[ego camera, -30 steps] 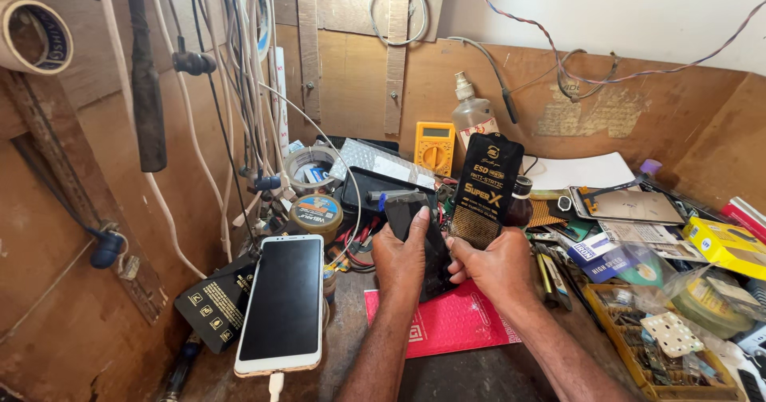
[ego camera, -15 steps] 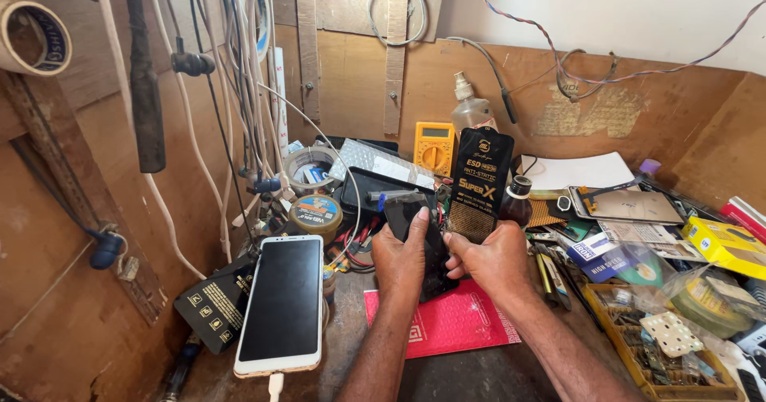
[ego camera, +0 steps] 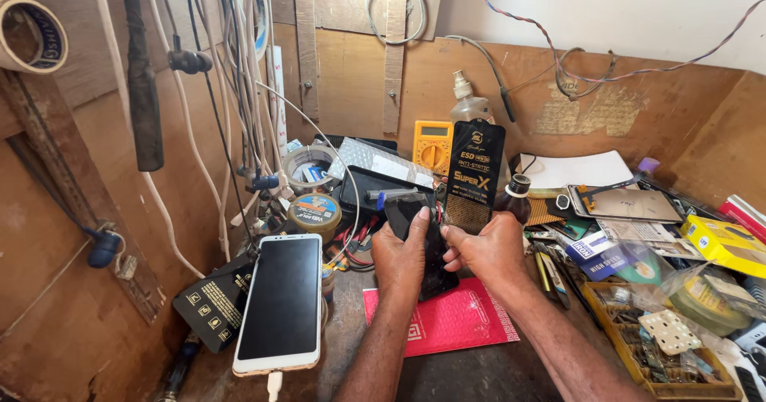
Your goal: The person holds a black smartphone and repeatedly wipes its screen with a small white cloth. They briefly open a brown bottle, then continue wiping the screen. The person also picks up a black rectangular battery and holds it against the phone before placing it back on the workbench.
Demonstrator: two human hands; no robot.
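Nearest, a white smartphone is lying face up on the wooden bench, with a red padded mat just beside it. Above the mat, the left hand is gripping a dark phone by its left edge, while the right hand is pinching a tall black flat package upright, touching the phone. Farther back, a yellow multimeter is leaning against the wooden wall

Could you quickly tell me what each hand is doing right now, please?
Left hand: shut on the dark flat phone.
Right hand: shut on the same phone.
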